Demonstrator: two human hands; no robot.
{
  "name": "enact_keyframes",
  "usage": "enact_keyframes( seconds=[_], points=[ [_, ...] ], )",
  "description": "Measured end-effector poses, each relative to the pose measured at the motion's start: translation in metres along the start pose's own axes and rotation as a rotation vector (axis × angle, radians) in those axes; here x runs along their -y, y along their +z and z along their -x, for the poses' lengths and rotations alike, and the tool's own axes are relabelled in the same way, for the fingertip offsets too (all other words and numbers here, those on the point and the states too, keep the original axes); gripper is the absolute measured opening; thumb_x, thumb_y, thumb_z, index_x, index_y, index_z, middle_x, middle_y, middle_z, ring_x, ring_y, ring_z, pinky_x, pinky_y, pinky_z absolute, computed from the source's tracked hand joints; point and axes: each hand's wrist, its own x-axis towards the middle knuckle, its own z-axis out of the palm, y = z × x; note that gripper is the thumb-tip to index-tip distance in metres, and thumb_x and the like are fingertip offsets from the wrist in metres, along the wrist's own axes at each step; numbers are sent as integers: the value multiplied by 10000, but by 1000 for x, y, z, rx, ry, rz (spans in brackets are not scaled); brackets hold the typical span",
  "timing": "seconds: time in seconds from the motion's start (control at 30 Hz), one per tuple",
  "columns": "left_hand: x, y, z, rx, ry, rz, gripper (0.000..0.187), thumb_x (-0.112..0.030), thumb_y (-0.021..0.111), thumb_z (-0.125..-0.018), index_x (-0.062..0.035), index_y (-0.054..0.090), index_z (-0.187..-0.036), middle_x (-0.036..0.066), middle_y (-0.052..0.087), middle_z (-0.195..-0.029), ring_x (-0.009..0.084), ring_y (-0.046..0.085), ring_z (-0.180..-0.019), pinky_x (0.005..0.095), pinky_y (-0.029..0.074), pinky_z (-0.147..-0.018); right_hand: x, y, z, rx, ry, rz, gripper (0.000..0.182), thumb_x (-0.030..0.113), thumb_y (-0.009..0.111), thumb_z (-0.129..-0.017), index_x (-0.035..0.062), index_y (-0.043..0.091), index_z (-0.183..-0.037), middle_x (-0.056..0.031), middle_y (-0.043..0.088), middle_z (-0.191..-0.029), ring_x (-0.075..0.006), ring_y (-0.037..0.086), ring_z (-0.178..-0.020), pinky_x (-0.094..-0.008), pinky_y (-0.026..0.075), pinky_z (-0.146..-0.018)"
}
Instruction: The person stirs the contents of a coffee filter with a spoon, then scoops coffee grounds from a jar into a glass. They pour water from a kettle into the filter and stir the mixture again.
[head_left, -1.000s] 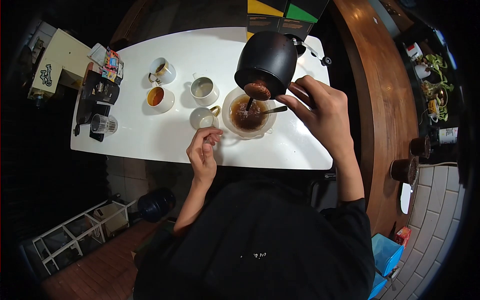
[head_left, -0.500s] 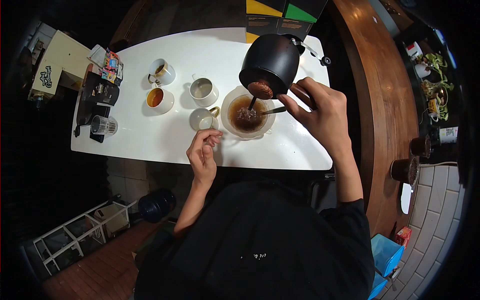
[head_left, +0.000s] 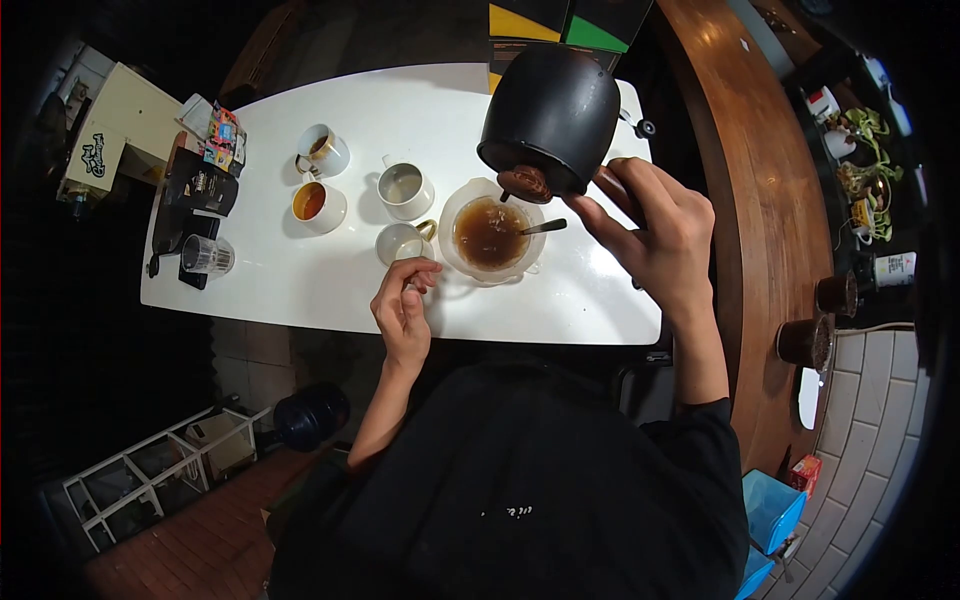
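My right hand (head_left: 655, 235) is closed around the handle of a black kettle (head_left: 550, 115) with a brown wooden lid knob. The kettle is tipped over a pale, wide bowl-shaped vessel (head_left: 453, 252), possibly a coffee dripper. Brown liquid (head_left: 487, 238) fills it, with some bubbles on top, and a metal spoon (head_left: 545, 227) leans out over its right rim. The kettle's spout tip is just above the liquid; no stream shows clearly. My left hand (head_left: 402, 315) holds nothing, fingers loosely bent and thumb apart, just in front of a white cup with a gold handle (head_left: 398, 243).
White cups stand to the left: one pale inside (head_left: 405, 192), one with amber liquid (head_left: 320, 208), one with dark contents (head_left: 322, 150). A clear glass (head_left: 207, 255) and black pouch (head_left: 200, 185) sit at the left edge. A wooden counter (head_left: 745, 200) runs along the right.
The kettle and my right hand have shifted slightly right, and the spout has pulled back from the middle of the liquid. The splashing there has calmed. My left hand has barely moved.
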Motion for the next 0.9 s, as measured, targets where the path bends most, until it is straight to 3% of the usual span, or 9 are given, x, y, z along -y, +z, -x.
enact_keyframes(
  seconds=[0.03, 0.3, 0.5, 0.6, 0.67, 0.7, 0.73, 0.83, 0.9],
  points=[
    [0, 0, 0, 7, -13, -17, 684, -577, 401, -1065, 65, 635, -1071, 100, 666, -933, 143, 566, -817, 297, 444, -741, 1, -1, -1, 2, -5, -9, 324, 263, 854, -823, 29, 631, -835, -50, 686, -723, -186, 704, -608, -303, 543, -523],
    [2, 0, -1, 5, -14, -30, 685, -576, 397, -1066, 69, 629, -1080, 117, 679, -969, 146, 570, -824, 300, 449, -751, 8, -6, -5, 7, -27, -28, 321, 264, 851, -826, 28, 635, -840, -52, 684, -718, -178, 717, -627, -303, 545, -524],
    [3, -2, -1, 2, -3, -22, 662, -550, 398, -1075, 71, 625, -1079, 123, 677, -993, 153, 574, -833, 301, 456, -758, -5, 6, 6, 40, 70, -87, 324, 247, 850, -832, -3, 649, -874, -83, 708, -739, -210, 730, -640, -308, 568, -573],
    [3, -2, 1, 3, 1, -27, 640, -528, 398, -1083, 70, 624, -1079, 126, 674, -999, 155, 575, -832, 300, 458, -758, -14, 1, 12, 85, 211, -106, 312, 234, 833, -861, -32, 670, -871, -111, 723, -748, -178, 723, -634, -282, 542, -575],
    [3, -1, 0, 2, 6, -28, 627, -515, 397, -1087, 69, 624, -1080, 126, 672, -1000, 156, 576, -831, 299, 460, -758, -25, 1, 20, 122, 501, -219, 309, 234, 808, -893, -49, 691, -853, -122, 710, -733, -92, 649, -602, -246, 476, -554],
    [2, 0, 0, -20, 12, -27, 613, -506, 413, -1083, 63, 640, -1057, 112, 669, -986, 149, 580, -827, 289, 457, -742, -33, 3, 28, 82, 560, -268, 356, 261, 768, -935, -56, 669, -808, -53, 624, -633, -39, 483, -548, -232, 368, -508],
    [2, 0, 1, -41, 14, -28, 601, -498, 429, -1080, 56, 657, -1034, 99, 666, -973, 143, 584, -822, 279, 453, -725, -40, 2, 36, 83, 563, -269, 356, 261, 768, -935, -56, 669, -808, -53, 624, -633, -39, 483, -548, -232, 368, -508],
    [-2, 0, 7, -40, -16, -12, 438, -362, 512, -1071, 54, 647, -1054, 102, 653, -1018, 142, 589, -827, 272, 469, -752, -57, -2, 68, -38, 847, -438, 454, 348, 688, -1000, -23, 610, -750, 67, 417, -553, -27, 324, -503, -250, 257, -464],
    [-3, 3, 12, -45, -42, -22, 348, -283, 554, -1062, 53, 643, -1059, 102, 648, -1033, 144, 591, -829, 272, 477, -766, -60, -10, 90, -91, 973, -497, 464, 365, 674, -1009, -4, 600, -738, 69, 417, -557, -23, 331, -494, -241, 256, -456]
  ],
)
